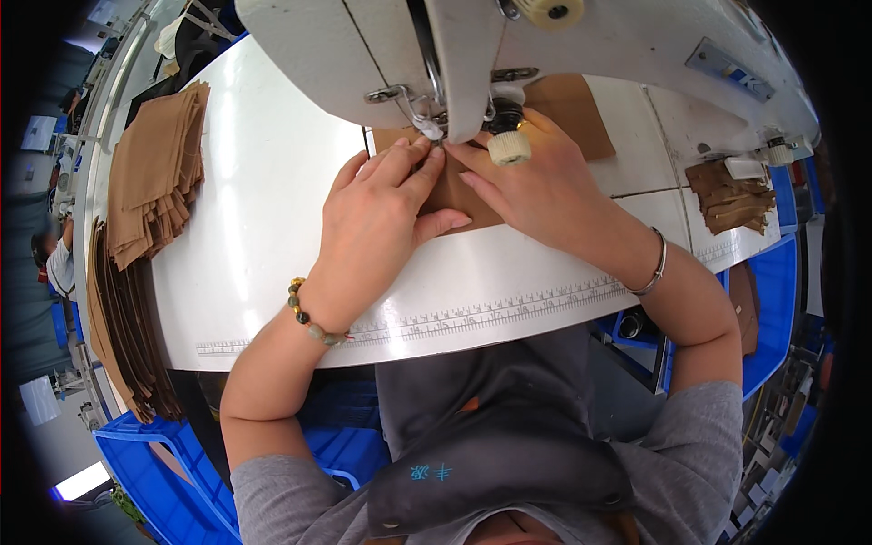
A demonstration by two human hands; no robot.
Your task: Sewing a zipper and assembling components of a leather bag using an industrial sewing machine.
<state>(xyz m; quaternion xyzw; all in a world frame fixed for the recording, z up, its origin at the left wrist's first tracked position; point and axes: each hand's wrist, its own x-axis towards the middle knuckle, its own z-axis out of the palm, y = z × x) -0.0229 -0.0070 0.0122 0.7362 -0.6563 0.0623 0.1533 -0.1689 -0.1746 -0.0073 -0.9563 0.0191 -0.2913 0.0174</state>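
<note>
A white sewing machine stands over the worktable, its presser foot above a brown fabric piece. My left hand lies on that fabric, fingertips beside the presser foot, thumb spread out. My right hand rests on the fabric right of the foot, index finger toward the needle area and thumb apart; its other fingers are partly hidden behind a cream knob. The bottom of the needle is too small to make out.
Stacked brown pieces lie on the left of the white table, smaller brown pieces on the right. A printed ruler runs along the front edge. Blue bins flank the table. Another person sits at far left.
</note>
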